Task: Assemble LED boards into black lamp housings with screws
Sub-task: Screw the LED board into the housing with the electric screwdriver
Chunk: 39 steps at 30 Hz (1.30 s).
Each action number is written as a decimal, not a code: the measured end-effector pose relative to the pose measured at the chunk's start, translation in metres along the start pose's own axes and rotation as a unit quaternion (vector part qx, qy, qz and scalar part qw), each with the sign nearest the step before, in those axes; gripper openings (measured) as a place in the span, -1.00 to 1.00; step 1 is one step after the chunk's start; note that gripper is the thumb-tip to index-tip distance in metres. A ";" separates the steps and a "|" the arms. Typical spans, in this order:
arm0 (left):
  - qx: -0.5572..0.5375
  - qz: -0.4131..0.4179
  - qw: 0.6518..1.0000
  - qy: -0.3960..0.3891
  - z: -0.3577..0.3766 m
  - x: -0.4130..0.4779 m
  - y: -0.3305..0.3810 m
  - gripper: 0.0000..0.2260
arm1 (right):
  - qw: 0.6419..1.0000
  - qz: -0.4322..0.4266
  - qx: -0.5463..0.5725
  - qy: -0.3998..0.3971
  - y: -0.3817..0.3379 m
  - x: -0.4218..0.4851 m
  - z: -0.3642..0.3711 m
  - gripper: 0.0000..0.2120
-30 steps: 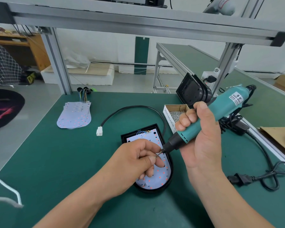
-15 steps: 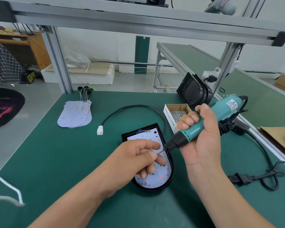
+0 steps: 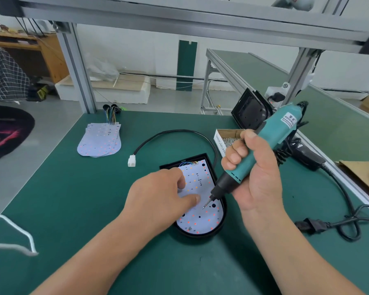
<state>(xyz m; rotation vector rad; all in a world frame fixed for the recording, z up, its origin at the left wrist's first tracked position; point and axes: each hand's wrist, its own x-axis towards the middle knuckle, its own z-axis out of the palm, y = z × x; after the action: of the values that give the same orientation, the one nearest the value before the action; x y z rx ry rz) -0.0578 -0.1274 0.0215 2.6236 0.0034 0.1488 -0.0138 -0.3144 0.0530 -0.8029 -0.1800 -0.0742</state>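
Small electronics assembly workshop, production-line style. Evidence: green-matted bench (image 3: pixel 73 199) under an aluminium extrusion frame (image 3: pixel 79 69), and a second long green bench (image 3: pixel 254 75) beyond the right grip (image 3: pixel 256 175). Corded electric screwdriver (image 3: pixel 281 126) in that grip, open carton of screws (image 3: pixel 219 141) just behind it, stack of bare LED boards (image 3: pixel 100 139) well to its left, spare black housing (image 3: pixel 248 113) behind the carton. Grey concrete floor (image 3: pixel 51 124), foam slabs (image 3: pixel 115 90) by the wall.
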 end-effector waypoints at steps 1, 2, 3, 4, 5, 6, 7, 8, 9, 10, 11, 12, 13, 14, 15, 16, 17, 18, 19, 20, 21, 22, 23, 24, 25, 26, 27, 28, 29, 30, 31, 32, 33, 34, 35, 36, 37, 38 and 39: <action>0.006 0.004 1.000 0.004 0.000 0.001 0.001 -0.61 | 1.000 0.002 -0.014 -0.006 0.000 0.000 0.001 -0.89; 0.006 0.004 1.000 0.003 0.000 0.002 0.001 -0.60 | 1.000 0.002 -0.026 -0.014 0.001 -0.001 0.001 -0.89; 0.007 0.004 1.000 -0.001 0.000 0.004 0.002 -0.60 | 0.999 0.000 -0.036 -0.022 0.001 -0.001 0.002 -0.89; 0.012 0.003 1.000 -0.005 0.000 0.005 0.002 -0.60 | 0.998 -0.003 -0.045 -0.032 0.002 -0.002 0.003 -0.89; 0.021 0.005 1.000 -0.006 0.000 0.006 0.004 -0.60 | 0.998 -0.004 -0.055 -0.041 0.002 -0.003 0.004 -0.89; 0.030 0.008 1.000 -0.004 0.001 0.007 0.005 -0.59 | 0.997 -0.006 -0.067 -0.049 0.003 -0.004 0.005 -0.89; 0.036 0.011 0.999 -0.001 0.001 0.008 0.006 -0.59 | 0.995 -0.008 -0.080 -0.057 0.004 -0.005 0.006 -0.89; 0.040 0.013 0.999 0.000 0.002 0.009 0.006 -0.59 | 0.993 -0.011 -0.093 -0.065 0.005 -0.006 0.007 -0.88; 0.042 0.014 0.999 0.000 0.002 0.010 0.006 -0.58 | 0.992 -0.013 -0.106 -0.073 0.005 -0.007 0.008 -0.87; 0.043 0.013 0.999 -0.001 0.003 0.010 0.006 -0.58 | 0.990 -0.015 -0.116 -0.078 0.006 -0.008 0.009 -0.86; 0.043 0.013 0.999 -0.001 0.004 0.010 0.006 -0.58 | 0.988 -0.018 -0.126 -0.082 0.007 -0.009 0.010 -0.86; 0.043 0.012 0.999 -0.001 0.004 0.011 0.005 -0.58 | 0.987 -0.022 -0.134 -0.085 0.007 -0.010 0.010 -0.86; 0.042 0.012 0.999 -0.002 0.004 0.011 0.005 -0.58 | 0.986 -0.025 -0.141 -0.086 0.008 -0.011 0.011 -0.86; 0.042 0.013 0.999 -0.002 0.005 0.011 0.005 -0.58 | 0.985 -0.027 -0.145 -0.087 0.008 -0.011 0.011 -0.87; 0.042 0.014 0.999 -0.003 0.005 0.011 0.005 -0.58 | 0.985 -0.028 -0.147 -0.088 0.008 -0.012 0.012 -0.87; 0.044 0.015 0.999 -0.003 0.005 0.011 0.004 -0.59 | 0.984 -0.029 -0.148 -0.089 0.008 -0.012 0.013 -0.88; 0.046 0.016 0.999 -0.004 0.005 0.011 0.004 -0.59 | 0.984 -0.031 -0.152 -0.092 0.008 -0.013 0.014 -0.89; 0.049 0.017 0.999 -0.004 0.005 0.011 0.004 -0.59 | 0.982 -0.035 -0.159 -0.096 0.008 -0.013 0.015 -0.89; 0.052 0.017 0.998 -0.005 0.004 0.011 0.004 -0.58 | 0.980 -0.038 -0.165 -0.102 0.008 -0.014 0.015 -0.89; 0.056 0.017 0.998 -0.006 0.004 0.011 0.005 -0.58 | 0.978 -0.041 -0.171 -0.109 0.008 -0.015 0.016 -0.89; 0.060 0.017 0.998 -0.007 0.004 0.011 0.005 -0.58 | 0.977 -0.042 -0.173 -0.117 0.008 -0.016 0.017 -0.90; 0.063 0.017 0.998 -0.008 0.005 0.012 0.005 -0.58 | 0.976 -0.041 -0.172 -0.127 0.008 -0.018 0.017 -0.93; 0.068 0.019 0.997 -0.008 0.005 0.012 0.006 -0.59 | 0.974 -0.039 -0.171 -0.140 0.007 -0.019 0.018 -0.95; 0.074 0.021 0.997 -0.008 0.005 0.012 0.006 -0.59 | 0.972 -0.037 -0.173 -0.156 0.007 -0.020 0.018 -0.96; 0.078 0.023 0.997 -0.007 0.005 0.013 0.006 -0.59 | 0.968 -0.035 -0.179 -0.175 0.006 -0.021 0.019 -0.96; 0.081 0.025 0.996 -0.007 0.005 0.013 0.006 -0.59 | 0.963 -0.035 -0.185 -0.193 0.006 -0.021 0.020 -0.94; 0.082 0.026 0.996 -0.007 0.006 0.013 0.006 -0.59 | 0.959 -0.035 -0.191 -0.205 0.006 -0.022 0.020 -0.89; 0.082 0.026 0.996 -0.008 0.006 0.013 0.006 -0.59 | 0.957 -0.035 -0.195 -0.211 0.005 -0.022 0.020 -0.86; 0.080 0.025 0.996 -0.008 0.006 0.013 0.006 -0.59 | 0.957 -0.033 -0.198 -0.211 0.006 -0.022 0.020 -0.83; 0.078 0.023 0.997 -0.008 0.006 0.013 0.006 -0.59 | 0.956 -0.031 -0.201 -0.209 0.006 -0.021 0.020 -0.81; 0.079 0.023 0.997 -0.008 0.006 0.014 0.006 -0.59 | 0.957 -0.028 -0.202 -0.207 0.007 -0.021 0.019 -0.80; 0.081 0.022 0.996 -0.009 0.006 0.013 0.007 -0.60 | 0.957 -0.025 -0.201 -0.205 0.008 -0.021 0.018 -0.79; 0.084 0.023 0.996 -0.008 0.006 0.014 0.007 -0.60 | 0.958 -0.022 -0.201 -0.204 0.008 -0.020 0.018 -0.79; 0.086 0.024 0.996 -0.008 0.006 0.013 0.007 -0.61 | 0.957 -0.020 -0.203 -0.205 0.009 -0.020 0.017 -0.80; 0.088 0.025 0.996 -0.007 0.006 0.013 0.007 -0.61 | 0.956 -0.019 -0.207 -0.209 0.009 -0.019 0.017 -0.81; 0.088 0.026 0.996 -0.008 0.005 0.013 0.008 -0.61 | 0.953 -0.019 -0.210 -0.217 0.009 -0.019 0.017 -0.82; 0.087 0.026 0.996 -0.008 0.005 0.013 0.008 -0.61 | 0.952 -0.016 -0.208 -0.225 0.009 -0.019 0.017 -0.84; 0.085 0.023 0.996 -0.008 0.004 0.012 0.008 -0.61 | 0.952 -0.011 -0.200 -0.231 0.008 -0.019 0.016 -0.88; 0.084 0.021 0.996 -0.009 0.004 0.012 0.009 -0.60 | 0.954 -0.003 -0.187 -0.235 0.007 -0.019 0.015 -0.93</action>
<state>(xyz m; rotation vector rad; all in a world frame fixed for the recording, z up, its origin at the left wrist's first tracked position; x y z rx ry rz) -0.0456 -0.1367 0.0238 2.7948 -0.0475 0.1463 -0.0334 -0.2981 0.0546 -1.1924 -0.6327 0.0822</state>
